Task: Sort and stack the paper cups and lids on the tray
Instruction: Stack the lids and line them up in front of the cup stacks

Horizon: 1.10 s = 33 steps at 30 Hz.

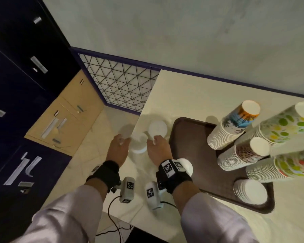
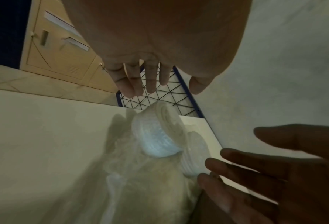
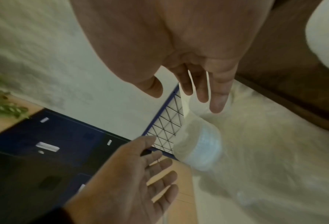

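Note:
A short stack of white lids (image 1: 138, 143) sits near the table's left edge, between my two hands. In the left wrist view this lid stack (image 2: 155, 136) looks tilted and blurred, with a second lid stack (image 2: 194, 159) just behind it. My left hand (image 1: 120, 141) is on its left and my right hand (image 1: 155, 140) on its right. Both hands have straight, spread fingers (image 2: 140, 84) (image 3: 200, 92) and hold nothing. The second lid stack (image 1: 157, 128) stands beside the brown tray (image 1: 188, 137). Several inverted stacks of patterned paper cups (image 1: 233, 127) stand on the tray.
A lid stack (image 1: 251, 191) sits on the tray's near corner, and another white stack (image 1: 187, 165) shows behind my right wrist. Something translucent and blurred (image 2: 140, 189) lies on the table below the lids. Left of the table's edge (image 1: 140, 118) are floor, lockers (image 1: 25, 85) and a wire grid (image 1: 119, 81).

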Motion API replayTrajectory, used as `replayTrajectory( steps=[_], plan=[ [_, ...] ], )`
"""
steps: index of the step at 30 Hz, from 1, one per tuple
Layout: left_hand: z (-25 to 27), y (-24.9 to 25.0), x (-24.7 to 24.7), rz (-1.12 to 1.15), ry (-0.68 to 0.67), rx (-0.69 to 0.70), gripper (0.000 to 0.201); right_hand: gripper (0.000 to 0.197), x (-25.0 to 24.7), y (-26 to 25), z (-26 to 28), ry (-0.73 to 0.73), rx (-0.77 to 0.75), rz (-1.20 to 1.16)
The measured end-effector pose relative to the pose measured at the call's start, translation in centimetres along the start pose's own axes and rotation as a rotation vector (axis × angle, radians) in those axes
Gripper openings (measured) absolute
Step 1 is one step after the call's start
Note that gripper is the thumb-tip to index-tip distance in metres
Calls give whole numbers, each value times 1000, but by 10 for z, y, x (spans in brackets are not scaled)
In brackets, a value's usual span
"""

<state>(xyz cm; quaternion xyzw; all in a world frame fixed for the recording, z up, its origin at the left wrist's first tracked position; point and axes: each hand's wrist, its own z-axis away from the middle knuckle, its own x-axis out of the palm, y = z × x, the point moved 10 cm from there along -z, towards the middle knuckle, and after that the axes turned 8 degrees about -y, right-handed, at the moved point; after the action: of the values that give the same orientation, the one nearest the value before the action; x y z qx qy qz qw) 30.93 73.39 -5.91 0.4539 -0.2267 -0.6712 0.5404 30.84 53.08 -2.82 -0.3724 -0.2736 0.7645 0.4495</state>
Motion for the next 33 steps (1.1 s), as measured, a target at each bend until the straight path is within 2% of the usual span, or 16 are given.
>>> replayTrajectory(
  steps=[8,12,18,23,26,29,33],
  plan=[
    [-23,-9,17,-164,-98,-4,53,61,29,25,-42,12,172,25],
    [-20,-4,22,-180,-122,22,34,58,37,29,-44,-12,220,5],
    [-23,-5,25,-218,-137,32,39,62,44,34,-54,17,222,2],
    [-28,-11,30,-281,-162,-15,40,57,41,35,-57,37,213,14],
    [-29,-14,30,-294,-158,-65,40,45,35,33,-54,53,210,11],
    [-32,-22,30,-254,-160,-103,43,38,33,38,-56,57,207,17],
    [-33,-28,33,-191,-177,-137,50,45,33,42,-57,66,198,-42]
  ],
)
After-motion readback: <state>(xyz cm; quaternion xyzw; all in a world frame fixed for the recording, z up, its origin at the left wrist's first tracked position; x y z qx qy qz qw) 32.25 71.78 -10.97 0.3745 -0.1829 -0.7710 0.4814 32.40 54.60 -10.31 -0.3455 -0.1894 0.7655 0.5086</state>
